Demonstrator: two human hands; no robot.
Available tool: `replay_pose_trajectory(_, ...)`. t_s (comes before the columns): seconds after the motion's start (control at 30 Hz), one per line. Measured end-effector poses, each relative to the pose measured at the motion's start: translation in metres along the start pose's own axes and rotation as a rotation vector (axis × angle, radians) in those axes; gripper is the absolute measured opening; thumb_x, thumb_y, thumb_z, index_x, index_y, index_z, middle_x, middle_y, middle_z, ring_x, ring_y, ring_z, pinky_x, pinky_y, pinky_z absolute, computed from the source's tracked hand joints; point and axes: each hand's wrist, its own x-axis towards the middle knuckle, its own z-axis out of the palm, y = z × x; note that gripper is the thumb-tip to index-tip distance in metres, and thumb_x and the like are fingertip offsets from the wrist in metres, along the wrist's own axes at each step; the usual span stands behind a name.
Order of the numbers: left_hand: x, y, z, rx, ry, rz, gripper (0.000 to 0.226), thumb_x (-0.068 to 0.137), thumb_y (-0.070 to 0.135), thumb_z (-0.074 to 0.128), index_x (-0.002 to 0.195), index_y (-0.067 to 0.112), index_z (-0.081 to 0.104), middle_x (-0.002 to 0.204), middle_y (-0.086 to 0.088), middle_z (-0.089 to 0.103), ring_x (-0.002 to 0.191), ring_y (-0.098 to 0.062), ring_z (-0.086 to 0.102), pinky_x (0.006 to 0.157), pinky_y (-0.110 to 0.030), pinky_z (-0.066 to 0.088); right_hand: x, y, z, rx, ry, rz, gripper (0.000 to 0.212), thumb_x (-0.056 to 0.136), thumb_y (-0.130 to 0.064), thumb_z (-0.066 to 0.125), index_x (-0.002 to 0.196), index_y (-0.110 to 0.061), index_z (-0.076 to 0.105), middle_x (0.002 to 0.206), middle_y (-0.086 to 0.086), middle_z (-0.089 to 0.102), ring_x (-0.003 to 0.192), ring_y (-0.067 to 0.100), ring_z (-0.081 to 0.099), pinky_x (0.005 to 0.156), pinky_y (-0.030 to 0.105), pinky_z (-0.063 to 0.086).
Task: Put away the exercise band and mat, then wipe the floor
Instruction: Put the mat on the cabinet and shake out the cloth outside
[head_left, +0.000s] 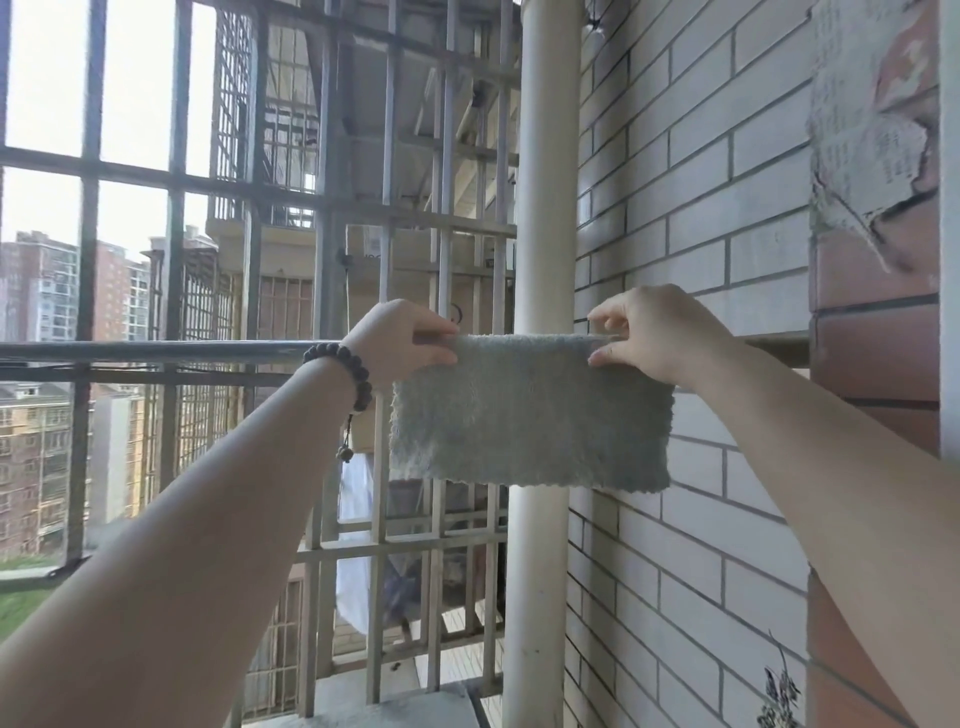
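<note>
Grey cloth hangs draped over the horizontal rail, in front of the white pipe. Left hand pinches its top left edge, fingers curled on the fabric; right hand pinches the top right edge likewise. Bead bracelet on left wrist. Brick wall at right.

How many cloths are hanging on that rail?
1. A single grey cloth hangs over the horizontal rail, in front of the white pipe. The left hand and right hand pinch its top corners. No other cloth shows on it.
</note>
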Motion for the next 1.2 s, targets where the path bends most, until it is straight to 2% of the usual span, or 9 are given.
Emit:
replay_pose_trajectory(0.07, 0.002, 0.001, 0.001, 0.066, -0.029, 0.011, 0.033, 0.079, 0.025, 0.076, 0.112, 0.022, 0.071, 0.1, 0.011, 0.067, 0.095, -0.007, 0.058, 0.092, -0.024, 0.044, 0.003, 0.001, 0.002, -0.055, -0.076, 0.019, 0.045, 0.075, -0.029, 0.078, 0.118, -0.021, 0.066, 0.112, 0.002, 0.066, 0.102, 0.022, 0.06, 0.092, 0.04, 0.048)
replay_pose_trajectory(0.2, 0.004, 0.003, 0.001, 0.09, -0.017, 0.002, 0.033, 0.08, 0.023, 0.075, 0.112, 0.018, 0.071, 0.105, 0.001, 0.068, 0.098, -0.015, 0.059, 0.092, -0.029, 0.044, 0.005, 0.002, 0.003, -0.067, -0.071, 0.007, 0.03, 0.075, -0.027, 0.078, 0.103, -0.021, 0.071, 0.095, 0.001, 0.067, 0.089, 0.022, 0.06, 0.083, 0.039, 0.051)
replay_pose_trajectory(0.47, 0.003, 0.003, 0.007, 0.072, 0.04, -0.014, 0.031, 0.081, 0.024, 0.074, 0.111, 0.021, 0.071, 0.105, -0.003, 0.068, 0.096, -0.022, 0.061, 0.09, -0.037, 0.05, 0.002, 0.003, 0.005, -0.049, -0.022, -0.02, 0.026, 0.08, -0.024, 0.074, 0.105, -0.02, 0.069, 0.096, 0.004, 0.067, 0.088, 0.023, 0.059, 0.082, 0.037, 0.049)
replay_pose_trajectory(0.7, 0.003, 0.001, 0.007, -0.029, 0.057, 0.016, 0.024, 0.086, 0.029, 0.069, 0.109, 0.023, 0.072, 0.098, 0.011, 0.066, 0.094, -0.007, 0.06, 0.086, -0.021, 0.042, 0.008, -0.001, 0.0, 0.012, 0.006, -0.007, 0.02, 0.093, -0.03, 0.058, 0.104, -0.019, 0.071, 0.102, 0.002, 0.068, 0.095, 0.022, 0.06, 0.088, 0.039, 0.049)
replay_pose_trajectory(0.8, 0.006, 0.001, 0.007, -0.009, 0.033, 0.032, 0.018, 0.089, 0.028, 0.066, 0.104, 0.024, 0.074, 0.099, 0.008, 0.07, 0.092, -0.009, 0.062, 0.087, -0.026, 0.048, 0.01, -0.003, -0.002, -0.016, 0.022, -0.006, 0.013, 0.09, -0.023, 0.062, 0.092, -0.017, 0.074, 0.091, 0.003, 0.07, 0.086, 0.021, 0.061, 0.082, 0.034, 0.05)
replay_pose_trajectory(0.93, 0.007, 0.002, 0.006, 0.004, 0.0, 0.022, 0.02, 0.091, 0.027, 0.062, 0.108, 0.022, 0.073, 0.105, 0.003, 0.07, 0.096, -0.012, 0.063, 0.088, -0.026, 0.046, 0.006, -0.005, 0.001, -0.044, 0.147, -0.021, 0.009, 0.087, -0.021, 0.065, 0.085, -0.017, 0.073, 0.079, 0.002, 0.068, 0.076, 0.02, 0.059, 0.071, 0.029, 0.047)
replay_pose_trajectory(1.03, 0.005, 0.002, 0.005, -0.004, -0.016, 0.024, 0.021, 0.091, 0.029, 0.062, 0.108, 0.023, 0.072, 0.105, 0.004, 0.07, 0.097, -0.013, 0.063, 0.09, -0.029, 0.049, 0.002, -0.003, 0.003, -0.015, 0.151, -0.015, 0.01, 0.087, -0.024, 0.065, 0.089, -0.019, 0.073, 0.088, 0.002, 0.07, 0.082, 0.02, 0.061, 0.075, 0.031, 0.049)
replay_pose_trajectory(1.13, 0.001, 0.002, 0.005, -0.011, 0.006, -0.011, 0.027, 0.087, 0.032, 0.067, 0.112, 0.023, 0.071, 0.112, 0.003, 0.069, 0.104, -0.015, 0.062, 0.09, -0.026, 0.045, 0.0, -0.001, 0.004, 0.002, 0.119, 0.002, 0.028, 0.087, -0.031, 0.066, 0.111, -0.017, 0.068, 0.108, 0.006, 0.069, 0.1, 0.025, 0.061, 0.086, 0.034, 0.048)
replay_pose_trajectory(1.2, -0.006, 0.005, 0.003, -0.018, 0.131, -0.059, 0.031, 0.086, 0.036, 0.068, 0.114, 0.022, 0.069, 0.116, 0.003, 0.067, 0.107, -0.014, 0.061, 0.09, -0.024, 0.042, -0.008, 0.0, 0.004, 0.044, 0.262, 0.006, 0.034, 0.087, -0.034, 0.065, 0.115, -0.014, 0.065, 0.109, 0.009, 0.066, 0.101, 0.026, 0.059, 0.084, 0.032, 0.045)
